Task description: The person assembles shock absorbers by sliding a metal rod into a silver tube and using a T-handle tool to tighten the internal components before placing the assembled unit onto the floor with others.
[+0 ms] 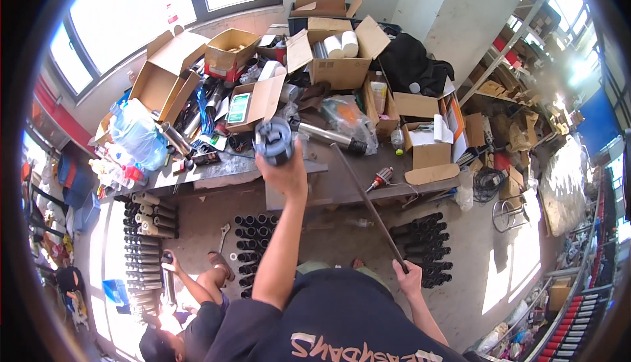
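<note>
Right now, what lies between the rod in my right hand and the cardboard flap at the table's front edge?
The head view shows a small, partly red object on the table, between the rod and the cardboard flap.

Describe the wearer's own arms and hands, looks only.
Left hand and right hand: both bare, no gloves. Forearms uncovered, no watch or band visible at either wrist. Left sleeve: plain, dark, short. Right sleeve can't be made out. Dark shirt with tan lettering across it. No cables on the arms.
</note>
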`<state>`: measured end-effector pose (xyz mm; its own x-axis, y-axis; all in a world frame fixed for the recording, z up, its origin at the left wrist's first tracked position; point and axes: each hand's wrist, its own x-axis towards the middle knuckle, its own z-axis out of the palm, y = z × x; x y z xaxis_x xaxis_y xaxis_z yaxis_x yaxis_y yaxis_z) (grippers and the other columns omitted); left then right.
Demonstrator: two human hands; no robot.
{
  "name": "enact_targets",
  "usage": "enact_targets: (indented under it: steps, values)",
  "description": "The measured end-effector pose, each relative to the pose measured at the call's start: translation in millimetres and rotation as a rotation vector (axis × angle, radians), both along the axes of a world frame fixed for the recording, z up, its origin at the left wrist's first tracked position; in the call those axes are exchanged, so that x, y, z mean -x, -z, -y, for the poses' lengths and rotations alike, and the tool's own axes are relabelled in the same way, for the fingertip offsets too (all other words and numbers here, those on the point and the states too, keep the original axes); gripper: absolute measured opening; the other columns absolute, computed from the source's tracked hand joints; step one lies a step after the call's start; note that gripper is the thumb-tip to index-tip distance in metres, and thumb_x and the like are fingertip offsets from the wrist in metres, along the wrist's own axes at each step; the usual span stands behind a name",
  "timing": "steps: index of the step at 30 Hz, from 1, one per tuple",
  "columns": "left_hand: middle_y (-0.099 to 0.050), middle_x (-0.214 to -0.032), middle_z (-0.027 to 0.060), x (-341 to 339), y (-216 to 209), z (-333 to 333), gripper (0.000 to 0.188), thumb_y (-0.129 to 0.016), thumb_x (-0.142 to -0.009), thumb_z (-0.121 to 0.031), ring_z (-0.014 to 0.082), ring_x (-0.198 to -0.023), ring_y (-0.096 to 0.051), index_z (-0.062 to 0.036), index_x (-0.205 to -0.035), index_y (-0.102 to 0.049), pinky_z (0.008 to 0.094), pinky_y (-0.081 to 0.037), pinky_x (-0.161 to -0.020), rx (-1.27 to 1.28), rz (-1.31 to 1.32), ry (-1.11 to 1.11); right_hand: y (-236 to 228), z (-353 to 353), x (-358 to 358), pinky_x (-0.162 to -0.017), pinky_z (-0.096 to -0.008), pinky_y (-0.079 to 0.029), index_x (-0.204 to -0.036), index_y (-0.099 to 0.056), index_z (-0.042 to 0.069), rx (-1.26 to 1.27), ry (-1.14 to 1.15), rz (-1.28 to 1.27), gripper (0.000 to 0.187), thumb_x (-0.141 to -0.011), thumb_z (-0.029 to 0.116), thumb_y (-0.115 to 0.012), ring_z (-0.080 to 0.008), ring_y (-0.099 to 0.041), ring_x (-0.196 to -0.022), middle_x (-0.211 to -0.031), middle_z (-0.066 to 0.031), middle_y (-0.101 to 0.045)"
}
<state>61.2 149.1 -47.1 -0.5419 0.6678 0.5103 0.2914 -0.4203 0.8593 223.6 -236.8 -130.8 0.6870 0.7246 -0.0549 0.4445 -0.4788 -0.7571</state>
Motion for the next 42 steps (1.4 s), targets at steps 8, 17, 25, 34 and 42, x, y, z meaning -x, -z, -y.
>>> enact_targets:
  steps: [8,17,25,34,42]
  values:
    - [-0.066,-0.096,0.0010,60.6,-16.2,-46.4,0.051,-0.084,-0.053,-0.001,0.0137,-0.090,-0.060,-0.0056,-0.100,-0.065,0.0314,-0.049,-0.084,0.310,-0.032,1.507,-47.4,-36.4,-68.0,-0.049,-0.0317,-0.034,-0.068,-0.059,-0.003,-0.007,-0.163,0.068,0.034,-0.088,0.021,-0.073,-0.0082,-0.039,-0.054,-0.053,-0.0052,-0.044]
    - [-0.068,-0.100,0.0015,64.9,-19.3,-63.2,0.054,-0.085,-0.047,0.000,0.0159,-0.098,-0.061,-0.0063,-0.098,-0.069,0.0330,-0.049,-0.091,0.379,-0.071,1.596,-177.8,-209.7,-153.2,-0.056,-0.0412,-0.052,-0.099,-0.068,0.005,-0.070,-0.428,0.691,0.040,-0.080,0.038,-0.080,-0.0342,-0.066,-0.060,-0.069,-0.0170,-0.066]
    - [-0.062,-0.085,0.0011,70.0,12.4,-20.8,0.057,-0.080,-0.065,-0.007,0.0118,-0.075,-0.058,-0.0056,-0.117,-0.058,0.0317,-0.052,-0.070,0.266,0.188,1.000,-212.7,-116.9,60.7,-0.058,-0.0318,-0.042,-0.117,-0.061,0.013,-0.273,-1.711,0.508,0.039,-0.084,0.024,-0.077,-0.0199,-0.050,-0.066,-0.078,-0.0071,-0.043]
    - [-0.052,-0.129,0.0196,-27.2,-36.4,69.7,0.065,-0.080,-0.080,-0.025,0.0300,-0.121,-0.048,-0.0020,-0.131,-0.047,0.0457,-0.037,-0.104,0.201,0.775,0.339,-196.5,-312.9,349.4,-0.069,-0.0335,-0.048,-0.096,-0.067,0.013,-0.624,-2.330,0.960,0.021,-0.076,0.019,-0.065,-0.0181,-0.062,-0.088,-0.091,-0.0021,-0.062]
    - [-0.048,-0.058,0.0016,51.6,-38.4,41.5,0.027,-0.062,-0.093,-0.023,0.0124,-0.053,-0.051,-0.0064,-0.075,-0.051,0.0333,-0.040,-0.046,0.668,1.270,1.517,-234.9,-744.0,266.5,-0.074,-0.0384,-0.056,-0.113,-0.072,0.004,0.159,-1.082,1.155,0.040,-0.088,0.034,-0.063,-0.0249,-0.072,-0.081,-0.095,-0.0160,-0.075]
